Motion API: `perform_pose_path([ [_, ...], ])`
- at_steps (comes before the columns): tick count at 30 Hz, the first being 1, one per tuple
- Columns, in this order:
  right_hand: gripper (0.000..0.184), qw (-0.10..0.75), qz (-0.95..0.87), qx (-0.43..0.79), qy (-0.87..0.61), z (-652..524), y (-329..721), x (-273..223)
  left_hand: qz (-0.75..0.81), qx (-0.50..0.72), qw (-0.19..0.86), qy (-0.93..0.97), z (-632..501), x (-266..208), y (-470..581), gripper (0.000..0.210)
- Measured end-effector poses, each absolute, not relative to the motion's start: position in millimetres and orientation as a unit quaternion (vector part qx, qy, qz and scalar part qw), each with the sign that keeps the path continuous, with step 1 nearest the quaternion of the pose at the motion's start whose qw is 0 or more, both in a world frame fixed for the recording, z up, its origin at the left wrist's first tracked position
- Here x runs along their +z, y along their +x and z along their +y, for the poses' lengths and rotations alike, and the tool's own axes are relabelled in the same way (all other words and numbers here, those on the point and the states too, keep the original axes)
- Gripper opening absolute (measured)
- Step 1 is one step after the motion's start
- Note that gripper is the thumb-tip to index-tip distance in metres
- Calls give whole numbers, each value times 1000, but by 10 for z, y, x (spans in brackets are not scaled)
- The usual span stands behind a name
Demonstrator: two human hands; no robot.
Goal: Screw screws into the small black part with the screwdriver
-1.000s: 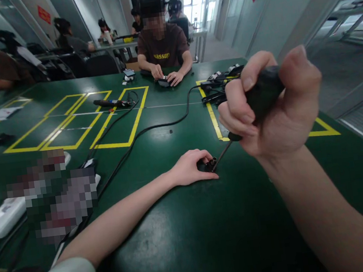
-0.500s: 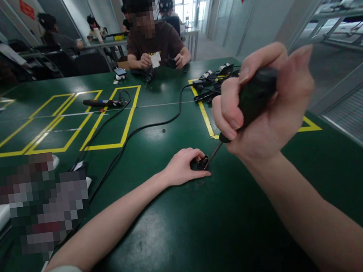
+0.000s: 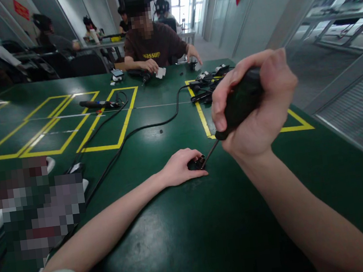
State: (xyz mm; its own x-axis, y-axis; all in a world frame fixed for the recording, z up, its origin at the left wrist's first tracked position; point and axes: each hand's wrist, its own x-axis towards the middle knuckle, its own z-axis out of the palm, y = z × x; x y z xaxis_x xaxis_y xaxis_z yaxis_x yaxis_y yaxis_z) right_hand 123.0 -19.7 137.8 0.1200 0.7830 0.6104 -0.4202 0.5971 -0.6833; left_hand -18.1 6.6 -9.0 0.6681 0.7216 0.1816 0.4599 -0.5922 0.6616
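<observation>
My right hand [image 3: 256, 100] is wrapped round the dark handle of a screwdriver [image 3: 242, 104]. Its thin metal shaft slants down to the left, and the tip meets a small black part [image 3: 200, 163] on the green table [image 3: 169, 252]. Thumb and fingers of my left hand [image 3: 182, 167] close round that part from the left and press it against the tabletop. The part has a short round tube sticking up; much of it is covered by my fingers, so its exact kind does not show.
Black parts [image 3: 206, 84] lie heaped inside a yellow-taped area behind my right hand. A black cable [image 3: 147, 126] crosses the table. A pen-like dark tool [image 3: 98, 104] rests farther left. Across the table sits a co-worker [image 3: 156, 42] with a power drill [image 3: 142, 75] nearby.
My right hand and the screwdriver handle have shifted slightly left, the grip turning a little. The left hand still holds the part. The co-worker's arm has stretched toward the heap side.
</observation>
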Motion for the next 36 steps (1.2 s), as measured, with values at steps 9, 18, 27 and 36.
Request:
perform_pose_path([
  [9,53,675,-509,511,-156,-80,1149,1421,334,224,295,867,75,-108,-182,40],
  [18,45,634,-552,522,-144,-125,1179,1378,331,225,292,869,78,-110,-188,39],
  [27,54,610,-556,540,-163,-76,1236,1451,337,223,292,867,84,-134,-185,40],
  [36,64,563,-580,567,-161,-120,1300,1491,346,232,292,861,71,-132,-173,40],
])
